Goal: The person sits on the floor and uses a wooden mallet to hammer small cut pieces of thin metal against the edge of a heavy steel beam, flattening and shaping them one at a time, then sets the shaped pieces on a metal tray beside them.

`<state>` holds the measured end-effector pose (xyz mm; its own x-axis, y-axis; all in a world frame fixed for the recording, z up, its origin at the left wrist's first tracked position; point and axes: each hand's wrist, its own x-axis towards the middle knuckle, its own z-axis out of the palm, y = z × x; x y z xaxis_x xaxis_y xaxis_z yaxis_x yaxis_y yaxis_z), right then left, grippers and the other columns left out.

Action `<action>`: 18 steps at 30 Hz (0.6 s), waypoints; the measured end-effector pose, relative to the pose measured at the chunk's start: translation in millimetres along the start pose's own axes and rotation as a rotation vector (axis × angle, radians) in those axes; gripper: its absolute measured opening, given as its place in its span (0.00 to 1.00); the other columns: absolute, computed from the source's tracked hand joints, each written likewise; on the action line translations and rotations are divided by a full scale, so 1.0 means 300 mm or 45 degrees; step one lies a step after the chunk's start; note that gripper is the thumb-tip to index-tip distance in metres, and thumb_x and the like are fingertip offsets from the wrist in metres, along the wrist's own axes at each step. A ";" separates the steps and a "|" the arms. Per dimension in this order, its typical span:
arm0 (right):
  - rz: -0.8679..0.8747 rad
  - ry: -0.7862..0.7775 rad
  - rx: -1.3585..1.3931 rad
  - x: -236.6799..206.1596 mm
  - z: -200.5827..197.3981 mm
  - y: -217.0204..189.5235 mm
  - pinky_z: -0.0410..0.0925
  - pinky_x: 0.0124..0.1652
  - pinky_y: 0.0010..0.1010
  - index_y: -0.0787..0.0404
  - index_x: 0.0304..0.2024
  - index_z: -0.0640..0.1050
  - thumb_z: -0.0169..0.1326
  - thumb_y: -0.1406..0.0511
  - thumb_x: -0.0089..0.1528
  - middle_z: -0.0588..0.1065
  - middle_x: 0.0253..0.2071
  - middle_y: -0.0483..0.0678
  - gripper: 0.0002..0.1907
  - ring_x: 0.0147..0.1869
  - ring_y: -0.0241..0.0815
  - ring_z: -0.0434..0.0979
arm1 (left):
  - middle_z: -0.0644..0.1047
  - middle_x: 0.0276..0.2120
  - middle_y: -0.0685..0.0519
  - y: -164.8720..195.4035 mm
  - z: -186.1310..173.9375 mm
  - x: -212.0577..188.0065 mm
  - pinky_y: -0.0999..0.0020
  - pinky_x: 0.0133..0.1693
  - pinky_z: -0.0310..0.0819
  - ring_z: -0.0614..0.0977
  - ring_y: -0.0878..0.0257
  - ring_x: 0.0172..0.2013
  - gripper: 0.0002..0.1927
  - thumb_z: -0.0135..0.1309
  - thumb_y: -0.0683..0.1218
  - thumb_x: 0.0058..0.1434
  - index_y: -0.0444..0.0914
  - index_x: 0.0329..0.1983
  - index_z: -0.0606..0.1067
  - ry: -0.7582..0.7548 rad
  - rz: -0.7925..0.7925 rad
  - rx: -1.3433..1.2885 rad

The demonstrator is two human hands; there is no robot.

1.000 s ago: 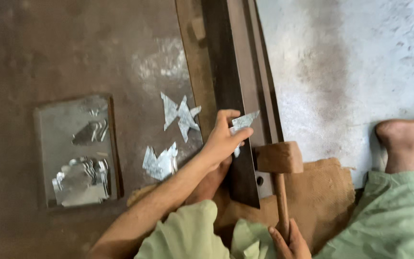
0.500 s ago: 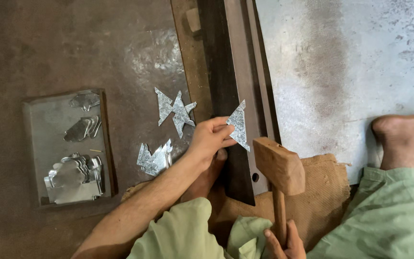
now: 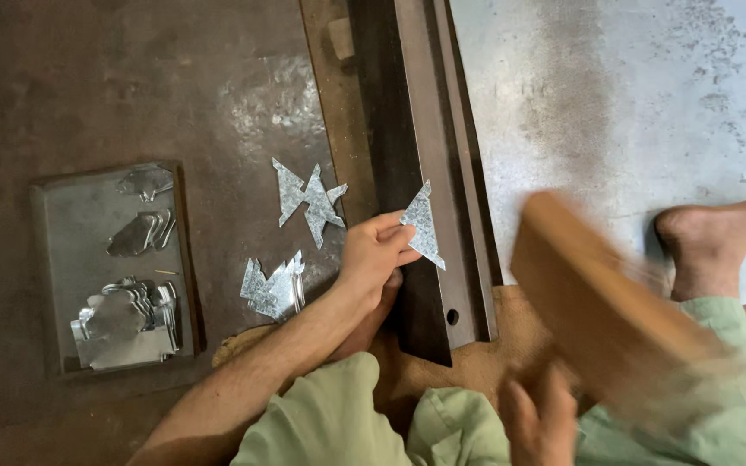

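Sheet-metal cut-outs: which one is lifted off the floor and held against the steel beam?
The triangular sheet-metal piece pinched in the left hand, resting against the steel angle beam. The other cut-outs lie loose on the floor or in the tray.

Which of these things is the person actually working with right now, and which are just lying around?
In use:
- left hand holding the triangular metal piece
- long steel bar under that piece
- right hand gripping the blurred wooden mallet

Lying about:
- loose metal offcuts on the floor
- small stack of cut pieces
- flat tray of shaped metal pieces
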<state>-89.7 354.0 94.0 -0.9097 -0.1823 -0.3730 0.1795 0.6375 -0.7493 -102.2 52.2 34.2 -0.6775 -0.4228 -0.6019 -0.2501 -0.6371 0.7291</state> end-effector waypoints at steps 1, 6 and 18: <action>0.035 -0.110 -0.049 0.022 0.007 0.005 0.68 0.29 0.31 0.63 0.42 0.74 0.53 0.62 0.62 0.75 0.23 0.48 0.12 0.27 0.34 0.72 | 0.82 0.44 0.48 0.000 0.001 0.002 0.64 0.32 0.71 0.86 0.60 0.42 0.17 0.54 0.39 0.67 0.33 0.58 0.77 0.034 -0.082 0.048; 0.016 -0.220 0.473 0.030 0.010 0.027 0.56 0.23 0.32 0.67 0.44 0.73 0.51 0.58 0.71 0.67 0.21 0.48 0.16 0.21 0.36 0.62 | 0.82 0.42 0.50 -0.012 -0.005 0.023 0.68 0.41 0.86 0.85 0.63 0.40 0.16 0.56 0.38 0.64 0.32 0.55 0.78 0.013 0.087 -0.009; -0.102 -0.248 0.041 0.026 0.011 -0.153 0.63 0.23 0.31 0.64 0.39 0.72 0.45 0.55 0.66 0.71 0.18 0.47 0.18 0.20 0.36 0.67 | 0.83 0.42 0.49 -0.020 -0.001 0.017 0.66 0.41 0.85 0.85 0.63 0.39 0.13 0.55 0.38 0.65 0.32 0.53 0.78 -0.002 0.042 -0.047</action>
<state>-103.8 321.0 123.6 -0.8326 -0.3746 -0.4081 0.1245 0.5913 -0.7968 -103.9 53.7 26.6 -0.6863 -0.4427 -0.5770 -0.2017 -0.6464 0.7359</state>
